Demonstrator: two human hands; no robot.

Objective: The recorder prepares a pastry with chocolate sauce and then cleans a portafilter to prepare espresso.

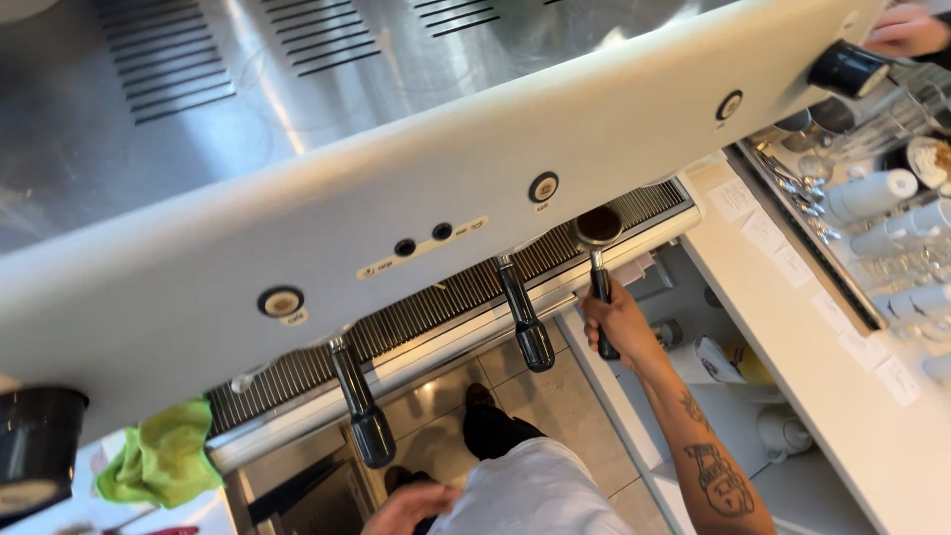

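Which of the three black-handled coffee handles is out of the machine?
The rightmost handle, gripped by the right hand; its basket of coffee shows. The other two are locked in.

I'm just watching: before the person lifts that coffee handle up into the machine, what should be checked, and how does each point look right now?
1. Grip: right hand closed around the black handle of the portafilter. Ok.
2. Basket filled: dark grounds show inside it. Ok.
3. Grounds level and tamped: too small to judge. Cannot tell.
4. Free group above: hidden behind the machine's white front panel. Cannot tell.
5. Neighbouring handles: two locked portafilters hang to one side, apart from the held one. Ok.
6. Left hand: low by the body, holding nothing visible, away from the machine. Ok.
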